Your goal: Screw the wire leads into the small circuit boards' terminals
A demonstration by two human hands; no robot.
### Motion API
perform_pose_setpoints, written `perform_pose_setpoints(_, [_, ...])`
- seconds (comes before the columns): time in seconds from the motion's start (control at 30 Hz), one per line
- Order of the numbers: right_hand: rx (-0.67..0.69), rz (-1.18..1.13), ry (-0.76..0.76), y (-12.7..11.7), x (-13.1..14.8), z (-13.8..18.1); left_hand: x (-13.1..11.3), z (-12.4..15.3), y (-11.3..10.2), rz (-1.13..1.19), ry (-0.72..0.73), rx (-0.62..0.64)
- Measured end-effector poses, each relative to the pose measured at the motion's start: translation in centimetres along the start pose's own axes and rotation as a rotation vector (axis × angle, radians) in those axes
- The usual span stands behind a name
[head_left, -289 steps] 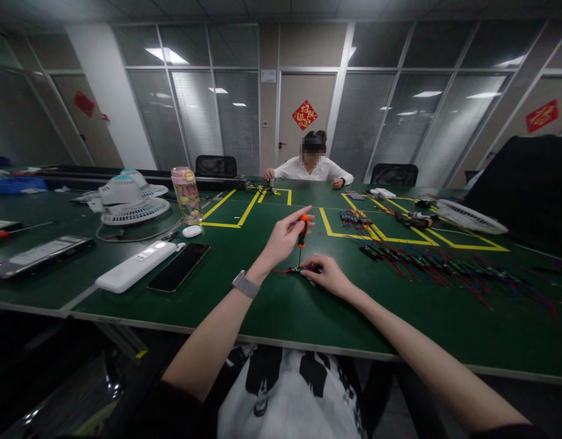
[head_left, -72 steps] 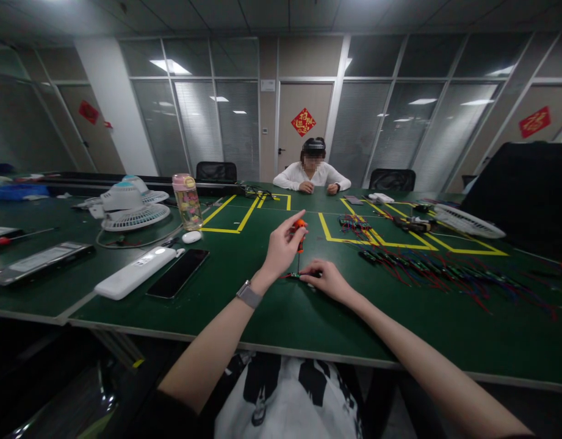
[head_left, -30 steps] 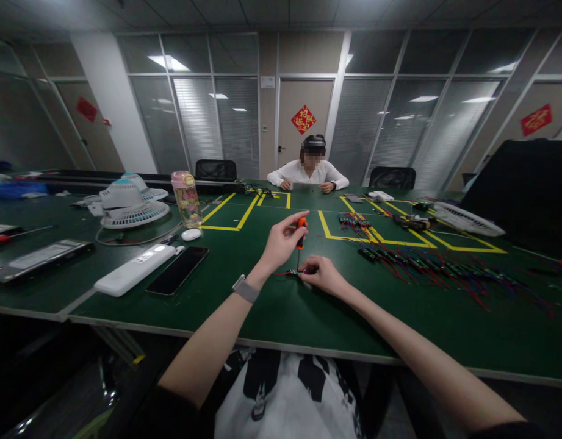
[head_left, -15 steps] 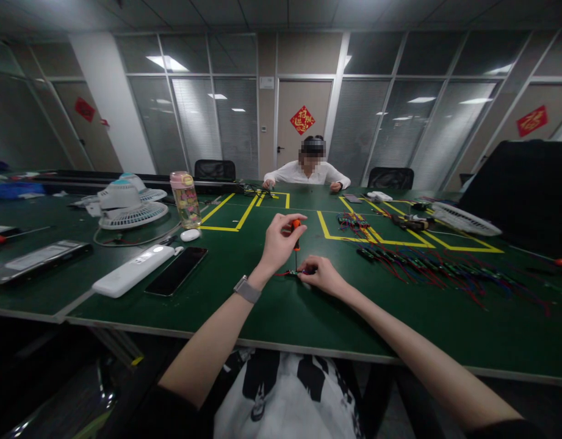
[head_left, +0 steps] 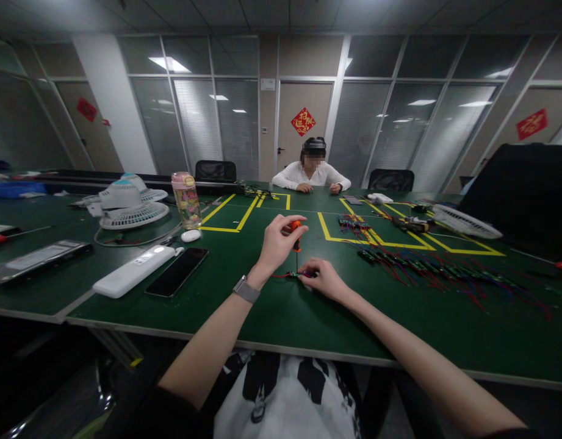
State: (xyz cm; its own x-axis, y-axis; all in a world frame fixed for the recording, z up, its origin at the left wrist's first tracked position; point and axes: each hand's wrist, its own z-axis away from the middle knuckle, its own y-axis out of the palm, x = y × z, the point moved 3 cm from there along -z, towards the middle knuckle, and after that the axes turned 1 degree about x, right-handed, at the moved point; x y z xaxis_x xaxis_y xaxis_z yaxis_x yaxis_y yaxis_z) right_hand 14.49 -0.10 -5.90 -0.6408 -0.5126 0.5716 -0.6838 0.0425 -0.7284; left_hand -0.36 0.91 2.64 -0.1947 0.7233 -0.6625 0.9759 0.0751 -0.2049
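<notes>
My left hand (head_left: 281, 244) grips the orange and black handle of a screwdriver (head_left: 296, 242), held upright between thumb and fingers. Its thin shaft points down at a small green circuit board (head_left: 293, 274) lying on the green table (head_left: 281, 323). My right hand (head_left: 321, 277) rests low on the table, its fingertips closed on the board's right end, where dark wires show. A red wire (head_left: 279, 276) runs out to the left of the board. Whether the screwdriver's tip touches the board is too small to make out.
Rows of wired circuit boards (head_left: 436, 268) lie to the right, past yellow tape. On the left are a phone (head_left: 177, 272), a white oblong device (head_left: 133, 272), a drink bottle (head_left: 187, 201) and white fans (head_left: 133, 210). Across the table sits a person (head_left: 312, 174) in white.
The person opposite has drawn one hand in toward the body. My hands and the screwdriver hold nearly the same place; the view has shifted slightly.
</notes>
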Motion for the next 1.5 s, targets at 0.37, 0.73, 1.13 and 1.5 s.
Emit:
perform_pose_setpoints(0.37, [0.032,-0.012,0.002,-0.1,-0.3,0.1,0.6,0.3,0.8,0.248,-0.068,0.048])
perform_pose_setpoints(0.73, [0.010,0.015,-0.043,-0.1,0.2,0.4,0.8,0.2,0.7,0.271,-0.087,0.092])
perform_pose_setpoints(1.13, [0.005,0.007,-0.063,0.1,0.5,0.5,0.7,0.5,0.9,0.267,-0.079,0.081])
perform_pose_setpoints(1.5, [-0.004,0.012,-0.066,0.1,0.4,0.5,0.8,0.2,0.8,0.269,-0.090,0.053])
